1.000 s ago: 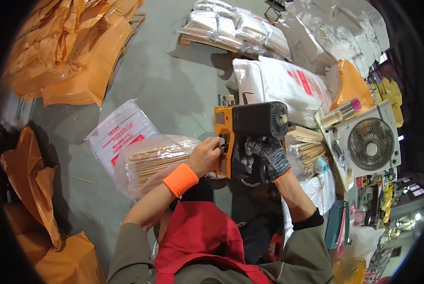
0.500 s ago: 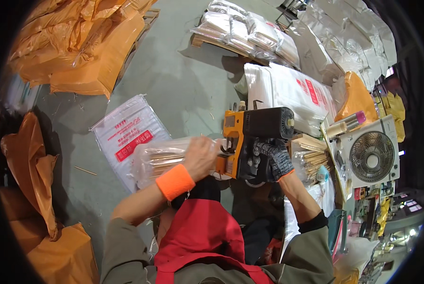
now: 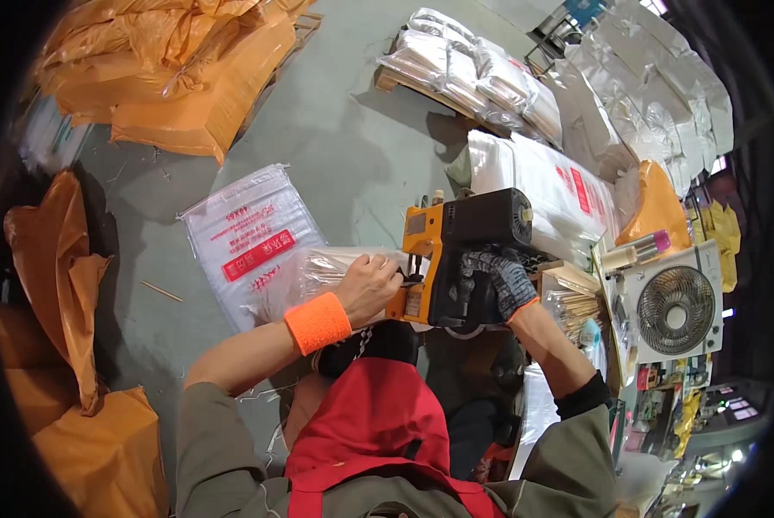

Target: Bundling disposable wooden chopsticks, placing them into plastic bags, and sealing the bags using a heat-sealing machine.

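Observation:
My right hand [image 3: 501,281], in a grey knit glove, is closed on the handle of a yellow-and-black portable bag-sewing machine [image 3: 473,223]. With bent fingers, my bare left hand [image 3: 371,287] grips the end of a clear plastic bag of thin wooden sticks [image 3: 305,274] just left of the machine's sewing head. The bag's right end meets the head; the exact contact is hidden by my fingers and the machine. Partly under the bag lies a flat white woven sack [image 3: 240,207] with red print. An orange wristband [image 3: 318,322] circles my left wrist.
Open-topped boxes of sticks [image 3: 572,302] stand right of the machine, beside a box fan [image 3: 676,311]. White packed sacks [image 3: 542,181] lie beyond it. Farther off is a pallet of bagged sticks [image 3: 482,73]. Orange sacks [image 3: 171,95] fill the far left; a loose stick [image 3: 161,291] lies on the floor.
The surroundings have shifted slightly right in view. My left fingers are more curled on the bag's end, and the bag sits at a slightly different angle. My right hand keeps its hold on the machine.

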A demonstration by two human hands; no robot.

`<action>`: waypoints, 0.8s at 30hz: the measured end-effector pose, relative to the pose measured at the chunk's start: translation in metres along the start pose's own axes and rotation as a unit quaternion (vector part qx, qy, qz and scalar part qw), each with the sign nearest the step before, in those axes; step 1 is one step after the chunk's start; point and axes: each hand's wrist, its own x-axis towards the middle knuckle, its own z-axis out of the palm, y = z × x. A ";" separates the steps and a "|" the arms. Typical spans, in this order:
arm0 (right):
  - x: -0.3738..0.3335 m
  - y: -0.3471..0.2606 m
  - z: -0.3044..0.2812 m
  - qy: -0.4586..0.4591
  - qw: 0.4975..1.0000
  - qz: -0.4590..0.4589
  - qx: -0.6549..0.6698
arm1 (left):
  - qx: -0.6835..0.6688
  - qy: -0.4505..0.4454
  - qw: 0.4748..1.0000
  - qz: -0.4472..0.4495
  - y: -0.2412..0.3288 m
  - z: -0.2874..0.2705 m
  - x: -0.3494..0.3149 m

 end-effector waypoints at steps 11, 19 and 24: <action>0.020 0.004 0.032 -0.075 0.988 0.127 0.050 | 0.097 -0.089 0.991 0.025 -0.030 -0.044 -0.036; 0.020 0.000 0.074 -0.013 0.986 0.155 0.055 | 0.041 -0.160 0.983 -0.075 -0.049 -0.097 -0.064; 0.023 -0.011 0.088 -0.031 0.987 0.155 0.007 | 0.043 -0.112 0.987 -0.104 -0.052 -0.116 -0.081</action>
